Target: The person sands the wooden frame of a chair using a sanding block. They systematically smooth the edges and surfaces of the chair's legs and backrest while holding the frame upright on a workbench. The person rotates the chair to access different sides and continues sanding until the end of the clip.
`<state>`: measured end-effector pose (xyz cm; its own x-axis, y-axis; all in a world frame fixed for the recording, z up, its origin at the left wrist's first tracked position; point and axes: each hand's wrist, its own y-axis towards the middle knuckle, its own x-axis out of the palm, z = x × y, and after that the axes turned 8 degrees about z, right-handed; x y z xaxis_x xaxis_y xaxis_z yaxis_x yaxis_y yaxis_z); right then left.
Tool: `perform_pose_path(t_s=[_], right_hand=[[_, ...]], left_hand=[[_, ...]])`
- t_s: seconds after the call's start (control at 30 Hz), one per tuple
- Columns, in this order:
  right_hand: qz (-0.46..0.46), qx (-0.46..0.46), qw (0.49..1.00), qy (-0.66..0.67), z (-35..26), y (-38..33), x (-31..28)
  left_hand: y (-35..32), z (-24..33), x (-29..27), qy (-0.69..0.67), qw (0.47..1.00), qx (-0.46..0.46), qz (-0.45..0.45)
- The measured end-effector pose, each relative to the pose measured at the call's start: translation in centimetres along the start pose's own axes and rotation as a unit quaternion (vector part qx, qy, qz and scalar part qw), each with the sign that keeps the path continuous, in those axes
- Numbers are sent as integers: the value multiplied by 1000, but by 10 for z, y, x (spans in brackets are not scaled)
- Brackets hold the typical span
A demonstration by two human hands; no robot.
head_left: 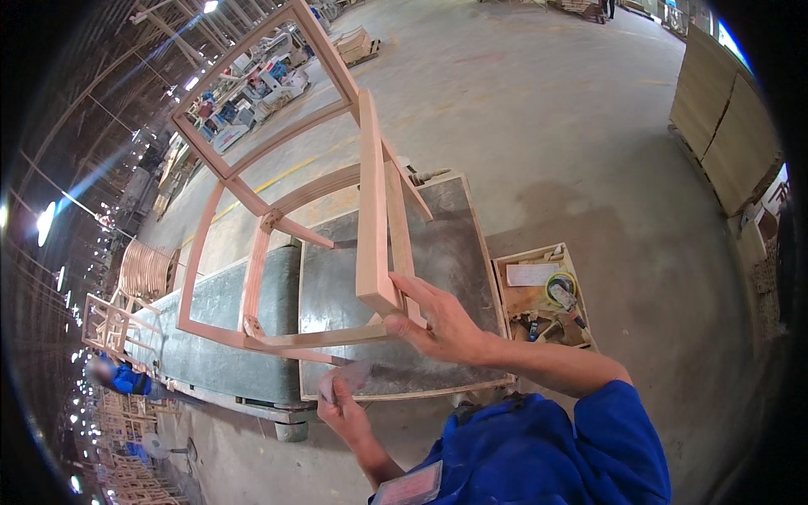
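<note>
A bare wooden chair frame (370, 210) with an open back stands tilted over a dark-topped workbench (454, 252). My right hand (446, 326) grips the near end of its thick side rail, fingers on top and thumb beneath. Below the chair's front rail, close to a leg end, my left hand (341, 411) pinches a thin greyish sheet (349, 379) that looks like sandpaper. The sheet is blurred, and whether it touches the wood I cannot tell.
A shallow wooden box (539, 282) holding a tape roll and small tools adjoins the bench's right side. To the left runs a long green-grey table (227, 337). Stacked boards (728, 118) stand far right. Another person (126, 379) in blue is at far left, near more chair frames.
</note>
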<state>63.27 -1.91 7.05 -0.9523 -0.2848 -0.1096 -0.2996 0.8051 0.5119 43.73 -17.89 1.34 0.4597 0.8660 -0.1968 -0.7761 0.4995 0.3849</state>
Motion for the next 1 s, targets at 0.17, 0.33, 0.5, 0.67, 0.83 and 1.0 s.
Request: perform_pose_path(t_s=[0.17, 0.33, 0.5, 0.67, 0.83, 1.0], right_hand=[[-103, 6, 991, 82, 30, 12, -14], [-287, 148, 869, 374, 44, 61, -16], [-269, 152, 888, 340, 68, 47, 2], [-241, 87, 932, 255, 82, 26, 2], [-188, 105, 963, 164, 51, 13, 11], [-67, 166, 978, 111, 36, -3, 11]], left_hand=[[-6, 11, -2, -14, 999, -26, 12], [-6, 10, 4, 4, 1000, 1, -6], [-11, 10, 8, -31, 999, -10, -16], [-14, 16, 0, -35, 999, -33, 23], [-4, 3, -25, -39, 995, -55, 72], [4, -10, -52, 39, 992, -16, 116]])
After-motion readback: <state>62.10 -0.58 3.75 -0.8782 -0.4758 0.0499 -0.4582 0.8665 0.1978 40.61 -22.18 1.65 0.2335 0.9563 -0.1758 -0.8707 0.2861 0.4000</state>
